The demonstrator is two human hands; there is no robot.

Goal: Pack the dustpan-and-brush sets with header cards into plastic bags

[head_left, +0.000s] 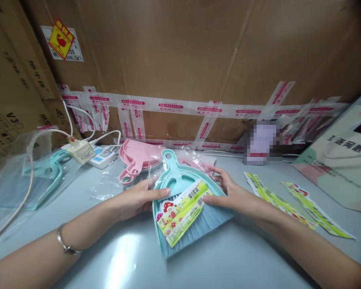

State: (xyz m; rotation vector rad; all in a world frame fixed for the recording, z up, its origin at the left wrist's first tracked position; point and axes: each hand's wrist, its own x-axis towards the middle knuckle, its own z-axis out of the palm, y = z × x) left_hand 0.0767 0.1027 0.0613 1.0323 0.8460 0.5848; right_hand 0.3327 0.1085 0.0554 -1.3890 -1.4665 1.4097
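Between my hands is a mint-green dustpan and brush set (192, 218), its handle pointing away from me and its blue bristles towards me. A printed label card (183, 212) with a red mushroom house lies slanted across it. My left hand (147, 194) grips the set's left edge, thumb on top. On the right edge, my right hand (224, 188) holds it with the thumb pressed on the card's corner. The fingers beneath are partly hidden. Just behind lie a pink dustpan (141, 154) and clear plastic wrapping (186, 154).
Another green dustpan set (45, 180) lies in clear plastic at left, beside a power strip (102, 157), a plug adapter (80, 150) and cables. Loose label cards (315, 212) lie at right, near a blurred phone-like object (260, 142) and a printed box (343, 160). Cardboard (168, 52) stands behind.
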